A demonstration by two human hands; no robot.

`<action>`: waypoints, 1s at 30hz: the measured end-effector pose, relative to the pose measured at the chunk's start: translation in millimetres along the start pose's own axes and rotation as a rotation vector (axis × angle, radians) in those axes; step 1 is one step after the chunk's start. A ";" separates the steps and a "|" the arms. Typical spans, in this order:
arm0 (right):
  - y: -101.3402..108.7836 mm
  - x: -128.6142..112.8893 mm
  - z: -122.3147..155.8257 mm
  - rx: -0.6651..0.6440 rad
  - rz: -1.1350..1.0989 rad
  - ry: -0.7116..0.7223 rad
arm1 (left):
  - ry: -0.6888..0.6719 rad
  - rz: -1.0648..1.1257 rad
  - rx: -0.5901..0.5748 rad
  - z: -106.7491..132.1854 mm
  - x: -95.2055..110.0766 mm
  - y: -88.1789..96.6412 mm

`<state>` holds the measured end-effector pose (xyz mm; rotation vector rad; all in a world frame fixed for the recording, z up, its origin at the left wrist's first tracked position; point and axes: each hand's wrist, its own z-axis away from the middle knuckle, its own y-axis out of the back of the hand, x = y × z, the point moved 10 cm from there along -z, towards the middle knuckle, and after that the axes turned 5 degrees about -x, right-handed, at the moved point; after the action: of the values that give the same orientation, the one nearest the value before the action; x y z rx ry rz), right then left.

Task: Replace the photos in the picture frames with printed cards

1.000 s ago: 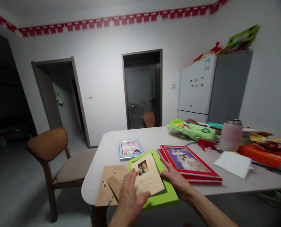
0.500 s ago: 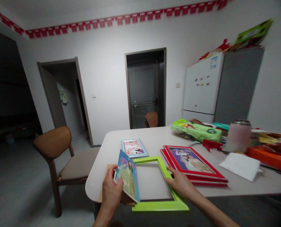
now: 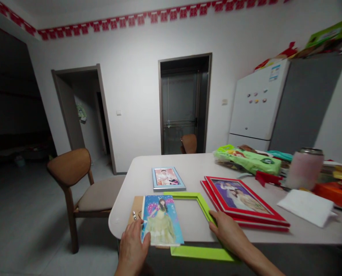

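My left hand [image 3: 134,245] is at the lower left edge of a photo [image 3: 162,220] of a person in a pale green dress on blue; thumb and fingers hold its edge. Beneath the photo, a brown backing board [image 3: 135,209] with metal clips sticks out to the left. The photo covers the left side of a lime green picture frame [image 3: 205,253], whose opening shows the tabletop. My right hand [image 3: 227,230] is closed around the frame's right side. The frame's near bar extends past the table's front edge.
A light blue framed photo [image 3: 167,178] lies behind. Stacked red picture frames [image 3: 245,197] sit to the right. Farther right are a white tissue [image 3: 306,207], a pink jar [image 3: 305,168] and a green packet [image 3: 248,160]. A wooden chair [image 3: 73,168] stands left of the table [image 3: 124,191].
The photo has gone from tilted upright to lying flat over the backing board and the frame's left side. My right hand stays on the green frame. The view has shifted slightly left.
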<state>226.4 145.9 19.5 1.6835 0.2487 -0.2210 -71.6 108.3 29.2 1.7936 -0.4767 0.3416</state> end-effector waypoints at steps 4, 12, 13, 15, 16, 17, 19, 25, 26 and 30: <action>15.4 -24.3 4.5 0.128 -0.117 0.093 | -0.067 -0.047 0.050 3.7 8.4 7.0; -60.0 -83.8 -15.6 -0.314 -1.003 -0.141 | -0.426 -0.010 -0.087 16.7 67.0 -25.9; -66.0 -90.8 -17.2 -0.360 -1.059 -0.152 | -0.429 -0.011 -0.129 16.4 72.1 -31.1; -67.2 -102.2 -19.6 -0.391 -1.131 -0.138 | -0.411 -0.013 -0.180 14.1 78.3 -36.9; -63.8 -106.4 -19.9 -0.382 -1.156 -0.128 | -0.402 -0.014 -0.188 12.6 80.2 -37.7; -58.2 -110.4 -19.7 -0.360 -1.181 -0.115 | -0.395 -0.016 -0.186 11.0 81.4 -37.6; -41.3 -119.9 -18.5 -0.291 -1.234 -0.066 | -0.388 -0.024 -0.151 7.8 82.1 -35.4; -1.7 -145.0 -12.8 -0.209 -1.322 0.004 | -0.501 0.130 0.061 3.0 80.2 -14.5; -0.3 -146.3 -12.4 -0.219 -1.351 0.000 | -0.508 0.190 0.080 1.9 78.5 -8.9; -4.6 -132.1 -11.1 -0.170 -1.475 -0.045 | -0.243 0.465 0.154 -9.8 58.2 16.8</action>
<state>98.7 152.9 54.6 1.0273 1.4009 -1.2653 -28.8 105.6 73.1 1.8712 -1.0714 0.4930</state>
